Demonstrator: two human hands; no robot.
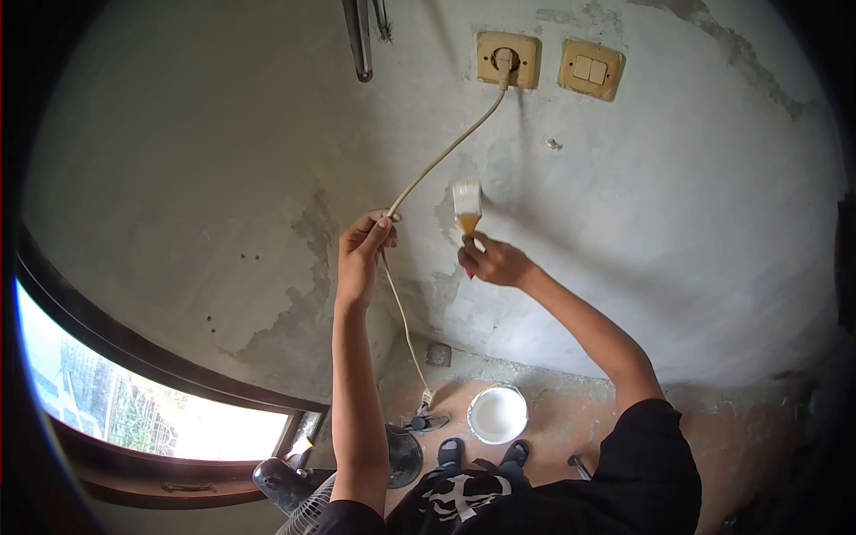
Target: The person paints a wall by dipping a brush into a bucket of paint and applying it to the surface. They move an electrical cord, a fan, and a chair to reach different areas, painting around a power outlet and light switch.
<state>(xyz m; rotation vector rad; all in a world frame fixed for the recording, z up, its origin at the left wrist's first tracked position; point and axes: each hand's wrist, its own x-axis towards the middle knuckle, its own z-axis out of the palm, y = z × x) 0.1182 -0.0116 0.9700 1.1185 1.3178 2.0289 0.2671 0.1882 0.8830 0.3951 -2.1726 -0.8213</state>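
Closest to my camera is the black shirt (651, 455). Beyond it, my left hand (366, 242) pinches the pale cord (437, 160), drawing it aside, I judge, to give the brush room. My right hand (497, 261) is closed around the handle of the brush (467, 198), bristles up for reach, near the wall (713, 241). The cord runs up to the socket (530, 67); the white pail (499, 387) sits by the feet, probably for easy dipping.
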